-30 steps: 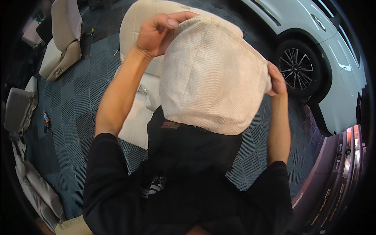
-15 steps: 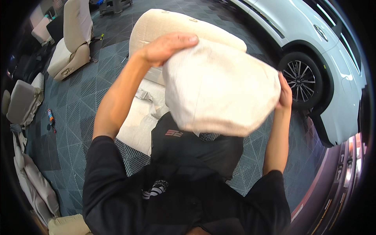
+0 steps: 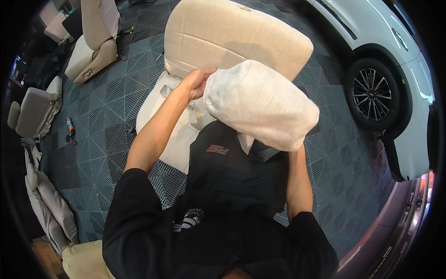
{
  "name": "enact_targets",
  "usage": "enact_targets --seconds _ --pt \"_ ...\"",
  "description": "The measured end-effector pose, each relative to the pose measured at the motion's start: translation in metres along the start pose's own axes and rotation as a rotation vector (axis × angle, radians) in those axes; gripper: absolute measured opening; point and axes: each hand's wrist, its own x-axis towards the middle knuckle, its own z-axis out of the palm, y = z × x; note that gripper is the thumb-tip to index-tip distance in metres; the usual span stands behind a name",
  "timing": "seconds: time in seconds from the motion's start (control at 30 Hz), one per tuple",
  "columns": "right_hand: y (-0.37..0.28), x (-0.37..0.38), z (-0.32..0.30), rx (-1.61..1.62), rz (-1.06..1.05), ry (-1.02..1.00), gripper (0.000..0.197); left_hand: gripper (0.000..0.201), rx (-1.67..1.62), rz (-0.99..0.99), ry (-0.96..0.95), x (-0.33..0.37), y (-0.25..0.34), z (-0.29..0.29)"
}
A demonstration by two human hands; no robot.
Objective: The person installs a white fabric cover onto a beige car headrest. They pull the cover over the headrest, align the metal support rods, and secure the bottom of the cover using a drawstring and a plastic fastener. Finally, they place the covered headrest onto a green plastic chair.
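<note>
Grey floor lay all round. White car stood at right. Big cream seat stood up ahead of person. Pale cloth piece hung in air in front of seat, sloping down to right. Left arm reached up and in, elbow bent. Right forearm pointed nearly straight up to cloth's low right end. Left hand pinched cloth's left edge, fingers curled. Right hand hid behind cloth; could not tell if spread or gripping.
</note>
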Motion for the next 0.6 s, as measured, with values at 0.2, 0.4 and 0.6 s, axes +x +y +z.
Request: enact_targets --seconds 0.2,0.4,0.6 --pt "-0.032 0.021 -0.025 -0.210 0.067 -0.146 0.032 0.023 -0.009 0.150 0.103 0.041 -0.003 0.007" --pt "-0.027 0.031 -0.017 -0.497 0.079 -0.047 0.021 0.019 0.058 0.220 0.107 0.032 0.004 0.004" --pt "-0.082 -0.032 0.073 -1.112 -0.273 -0.286 0.076 0.023 0.597 0.391 -0.533 -0.057 0.027 0.116"
